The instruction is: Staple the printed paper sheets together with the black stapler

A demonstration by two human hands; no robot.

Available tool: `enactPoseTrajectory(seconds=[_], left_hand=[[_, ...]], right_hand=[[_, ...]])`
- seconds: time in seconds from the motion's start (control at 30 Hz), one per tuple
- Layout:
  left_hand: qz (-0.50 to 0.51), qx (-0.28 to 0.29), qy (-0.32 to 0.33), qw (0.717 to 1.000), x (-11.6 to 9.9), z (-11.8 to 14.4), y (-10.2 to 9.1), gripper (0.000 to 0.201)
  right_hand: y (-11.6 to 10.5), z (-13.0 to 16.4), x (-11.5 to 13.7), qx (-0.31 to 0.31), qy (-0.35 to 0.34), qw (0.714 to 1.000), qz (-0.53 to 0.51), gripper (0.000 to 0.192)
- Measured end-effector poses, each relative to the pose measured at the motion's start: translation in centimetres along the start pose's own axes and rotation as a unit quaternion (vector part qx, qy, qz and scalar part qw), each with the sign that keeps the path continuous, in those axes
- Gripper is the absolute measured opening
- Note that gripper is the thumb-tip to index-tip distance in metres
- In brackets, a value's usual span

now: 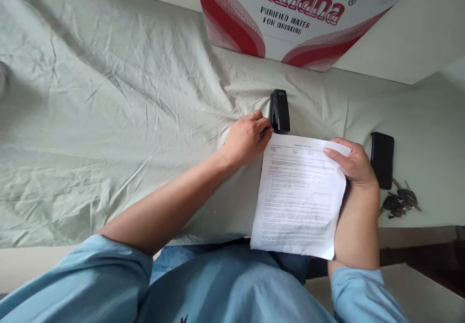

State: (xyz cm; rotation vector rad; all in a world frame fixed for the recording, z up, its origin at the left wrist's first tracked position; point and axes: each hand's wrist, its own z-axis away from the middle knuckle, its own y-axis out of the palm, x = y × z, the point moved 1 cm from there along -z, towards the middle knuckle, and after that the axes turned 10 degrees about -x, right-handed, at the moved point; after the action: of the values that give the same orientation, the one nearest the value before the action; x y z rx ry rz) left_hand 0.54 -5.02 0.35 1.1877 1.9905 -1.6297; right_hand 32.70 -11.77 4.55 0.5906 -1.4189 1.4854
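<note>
A printed sheet of paper [300,197] hangs over the near edge of the cloth-covered table, its text facing up. My right hand [352,163] grips its top right corner, thumb on the front and fingers behind. At the top left corner, my left hand [249,136] is closed, thumb and fingertips pinching the paper's corner; a ring shows on one finger. Just beyond that corner stands a black stapler [280,111], its near end close to the paper's top edge and beside my left fingertips. Whether more sheets lie behind the top one, I cannot tell.
A white and red water carton [290,27] stands at the back against the wall. To the right of my right hand lie a black phone [382,161] and a bunch of keys [401,201]. Wrinkled pale green cloth [109,105] covers the table.
</note>
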Motion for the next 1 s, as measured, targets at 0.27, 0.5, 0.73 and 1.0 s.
enactPoseTrajectory(seconds=[0.27,0.5,0.73,1.0], left_hand=[[0.001,0.044,0.028,0.999,-0.1,0.1,-0.6,0.024],[0.14,0.072,0.01,0.987,0.5,-0.2,-1.2,0.015],[0.288,0.039,-0.086,0.953,0.6,-0.3,-1.8,0.033],[0.289,0.09,-0.063,0.951,0.5,-0.3,-2.2,0.022]], right_hand=[[-0.2,0.3,-0.5,-0.008,-0.017,1.0,-0.005,0.051],[-0.6,0.2,-1.9,-0.068,-0.001,0.994,-0.087,0.051],[-0.5,-0.7,-2.5,-0.154,-0.011,0.974,-0.166,0.056],[-0.1,-1.9,-3.2,-0.225,-0.043,0.948,-0.223,0.057]])
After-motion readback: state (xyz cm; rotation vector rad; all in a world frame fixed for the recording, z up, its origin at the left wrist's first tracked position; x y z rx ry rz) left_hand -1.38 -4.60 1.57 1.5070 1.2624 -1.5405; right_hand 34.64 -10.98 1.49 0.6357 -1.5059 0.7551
